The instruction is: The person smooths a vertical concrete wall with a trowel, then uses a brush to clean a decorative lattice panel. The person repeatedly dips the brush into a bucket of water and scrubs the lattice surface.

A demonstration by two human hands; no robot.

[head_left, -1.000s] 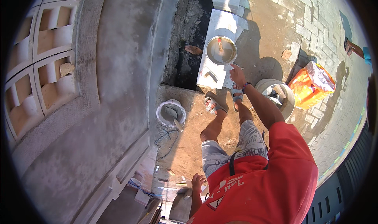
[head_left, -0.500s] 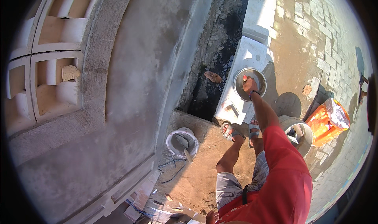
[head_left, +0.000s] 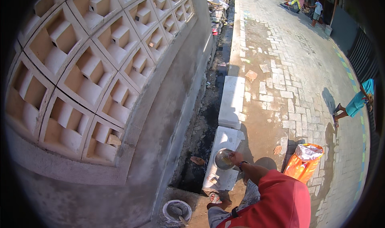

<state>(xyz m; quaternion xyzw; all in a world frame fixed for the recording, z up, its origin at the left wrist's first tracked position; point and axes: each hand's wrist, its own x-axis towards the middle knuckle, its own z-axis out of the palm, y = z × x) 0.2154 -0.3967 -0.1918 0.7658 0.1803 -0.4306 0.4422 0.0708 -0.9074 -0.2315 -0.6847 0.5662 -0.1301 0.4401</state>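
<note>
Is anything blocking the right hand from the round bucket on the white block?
Nothing visible does: the right hand is over the right side of the open-topped round bucket, with no object seen between them.

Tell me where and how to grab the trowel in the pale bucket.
Grip the trowel's handle, probably best from the near right and slightly above: it pokes out over the near right rim of the pale bucket, leaving it exposed, while the other end lies inside.

Bright sunlight across paving (head_left: 296,107), shaded wall (head_left: 160,120), fisheye-bent edges
</note>
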